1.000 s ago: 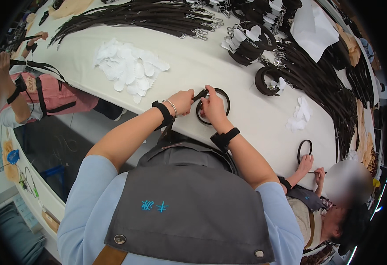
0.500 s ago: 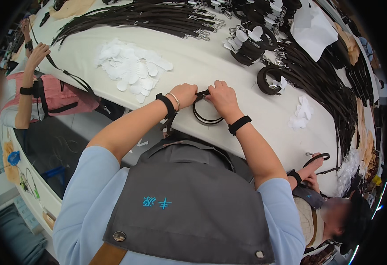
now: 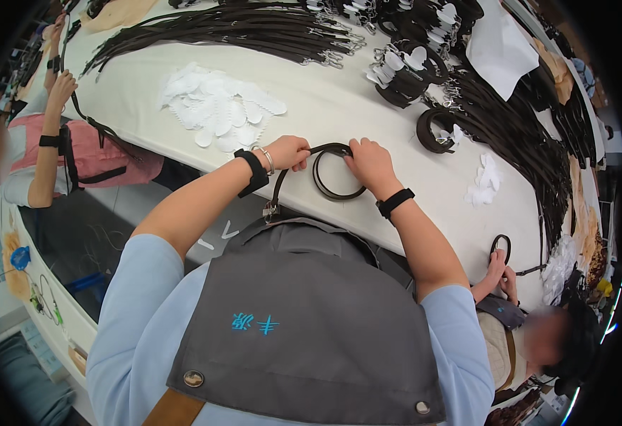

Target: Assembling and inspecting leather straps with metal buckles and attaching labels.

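Observation:
A dark strap (image 3: 339, 197) with a metal clip on its loose end is wound into a round coil above the table's near edge. My left hand (image 3: 289, 153) is closed on the strap to the left of the coil, and from there its tail hangs down past the edge toward my apron. At the coil's right side my right hand (image 3: 372, 166) pinches the loop between thumb and fingers. Beyond my left hand lies a heap of white scalloped tags (image 3: 215, 106). A finished-looking dark coil with a white tag (image 3: 435, 132) rests to the right.
Long dark straps with metal clips (image 3: 233, 34) lie across the far side. More straps (image 3: 510, 135) and tagged coils (image 3: 405, 71) fill the right, near a white sheet (image 3: 501, 46). A small tag pile (image 3: 486, 179) sits nearer. Co-workers handle straps at left (image 3: 62, 89) and lower right (image 3: 497, 268).
My hands have moved apart, the left one sliding left along the strap. The coil now shows as a wider ring. The lower-right co-worker's hands and coil have shifted left.

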